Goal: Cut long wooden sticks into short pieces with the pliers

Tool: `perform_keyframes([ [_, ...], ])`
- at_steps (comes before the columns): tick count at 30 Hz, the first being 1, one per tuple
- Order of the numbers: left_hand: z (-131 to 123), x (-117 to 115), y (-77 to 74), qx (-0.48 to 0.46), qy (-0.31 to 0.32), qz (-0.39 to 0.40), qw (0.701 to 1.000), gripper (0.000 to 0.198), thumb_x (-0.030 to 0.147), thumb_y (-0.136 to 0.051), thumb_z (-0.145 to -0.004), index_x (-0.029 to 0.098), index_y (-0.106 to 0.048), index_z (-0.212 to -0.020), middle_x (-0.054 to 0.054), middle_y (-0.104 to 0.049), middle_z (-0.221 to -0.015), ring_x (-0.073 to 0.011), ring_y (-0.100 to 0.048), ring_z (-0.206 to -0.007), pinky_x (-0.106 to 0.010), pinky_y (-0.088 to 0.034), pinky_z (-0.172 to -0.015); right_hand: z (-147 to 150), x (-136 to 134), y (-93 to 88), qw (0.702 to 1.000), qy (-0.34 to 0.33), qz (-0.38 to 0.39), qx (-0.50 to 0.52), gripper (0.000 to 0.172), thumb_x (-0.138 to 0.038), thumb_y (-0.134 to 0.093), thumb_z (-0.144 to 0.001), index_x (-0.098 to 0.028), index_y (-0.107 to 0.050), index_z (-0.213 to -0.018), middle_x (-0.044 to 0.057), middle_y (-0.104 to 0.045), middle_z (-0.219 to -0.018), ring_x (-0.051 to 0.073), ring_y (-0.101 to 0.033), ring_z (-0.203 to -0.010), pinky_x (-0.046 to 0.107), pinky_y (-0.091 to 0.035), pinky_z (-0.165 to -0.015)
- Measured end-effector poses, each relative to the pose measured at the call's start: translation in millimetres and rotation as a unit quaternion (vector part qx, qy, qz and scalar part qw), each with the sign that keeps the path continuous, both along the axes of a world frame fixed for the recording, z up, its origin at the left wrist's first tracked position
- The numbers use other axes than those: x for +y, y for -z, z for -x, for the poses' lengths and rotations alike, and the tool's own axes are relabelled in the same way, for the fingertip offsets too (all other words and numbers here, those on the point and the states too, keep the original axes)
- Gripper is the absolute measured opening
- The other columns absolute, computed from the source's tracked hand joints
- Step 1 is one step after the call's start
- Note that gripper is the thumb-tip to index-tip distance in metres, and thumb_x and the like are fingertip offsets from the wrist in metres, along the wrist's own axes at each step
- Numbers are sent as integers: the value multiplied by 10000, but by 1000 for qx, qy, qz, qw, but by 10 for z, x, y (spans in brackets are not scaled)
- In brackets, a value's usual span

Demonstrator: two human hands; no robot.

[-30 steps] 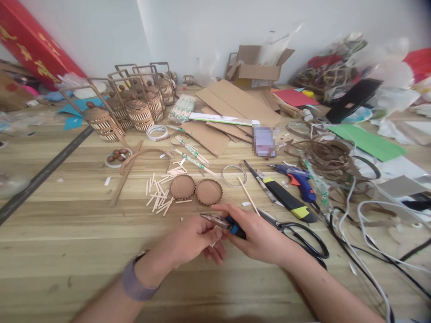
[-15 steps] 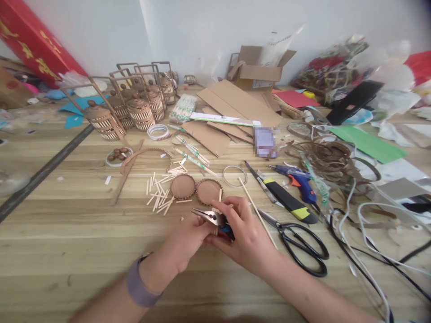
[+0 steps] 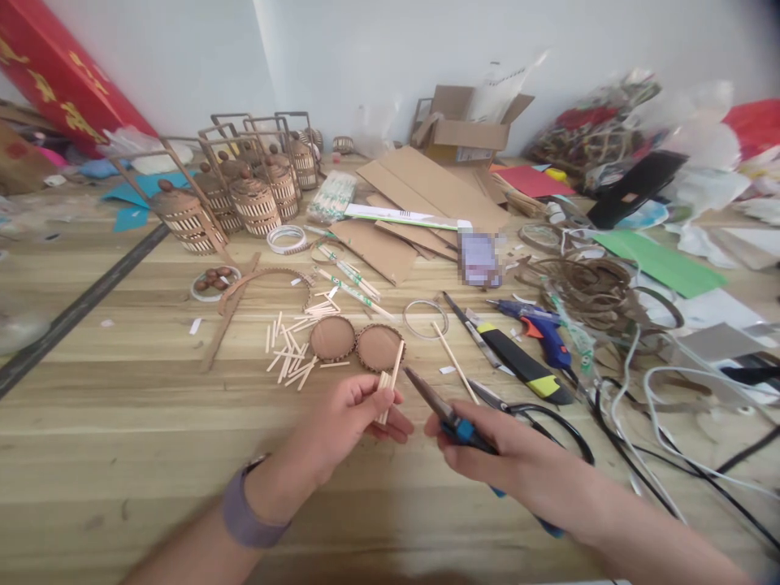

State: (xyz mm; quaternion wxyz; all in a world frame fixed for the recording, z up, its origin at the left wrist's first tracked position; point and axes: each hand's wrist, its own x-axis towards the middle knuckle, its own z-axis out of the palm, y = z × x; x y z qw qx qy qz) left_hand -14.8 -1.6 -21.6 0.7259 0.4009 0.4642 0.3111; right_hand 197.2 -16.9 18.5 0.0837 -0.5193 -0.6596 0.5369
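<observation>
Two bare hands at work over a wooden surface, positions given relative to the pair of cardboard rounds with toothed edges, lying side by side near the middle; the left hand, a mauve wristband at its wrist, is just in front of the rounds, its grip clenched upon a small bundle of pale sticks, thumb pressed on top; one stick of the bundle rises above the others, its tip overlapping the edge of the right round in the view; the right hand, in front of the rounds and to their right, grasps a pair of pliers with blue and black handles, whose nose points toward the bundle, near it but apart; whether the jaws of the tool are fully together cannot be told.

Left of the rounds, a scatter of short cut sticks; right of them, a long loose stick, then black-handled scissors, partly hidden by the right hand, a black and yellow utility knife and a blue glue gun; just behind them and to the right, a thin ring; far behind and to the left, a group of lidded baskets with tall handles; directly behind and well apart, overlapping cardboard sheets.
</observation>
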Motion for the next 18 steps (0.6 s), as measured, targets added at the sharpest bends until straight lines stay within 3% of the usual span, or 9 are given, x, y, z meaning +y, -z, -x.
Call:
perform_keyframes([
  [3,-4,-17,-15,2,13,12,1000,452,569,-708,-716,145,-620,-850,-52,-743,-701,-178,-696,-663,-268,-488,-650,-139,-23,-38,994,20,108,20,204,-324,-566,-812,-207,-630,-967,8,-584,-892,176,-534,-841,262,-421,-711],
  [7,-11,-58,-9,-11,69,13,997,493,606,-688,-726,140,-639,-879,-45,-738,-690,-160,-686,-630,-259,-486,-638,-127,-16,-17,984,40,170,23,245,-291,-599,-732,-205,-644,-956,-1,-569,-866,173,-514,-833,264,-400,-715],
  [12,-20,-92,18,-30,124,-5,992,502,627,-663,-749,141,-656,-875,-51,-733,-704,-156,-679,-626,-250,-483,-618,35,48,-20,980,56,184,52,239,-250,-601,-661,-190,-628,-891,-15,-560,-804,156,-499,-781,257,-382,-692],
  [18,-37,-90,14,-30,127,-2,992,508,645,-665,-734,145,-649,-824,-46,-715,-667,-149,-660,-606,-240,-471,-598,133,93,-44,985,44,163,47,209,-243,-566,-635,-194,-616,-832,-23,-536,-747,152,-484,-750,249,-385,-664],
])
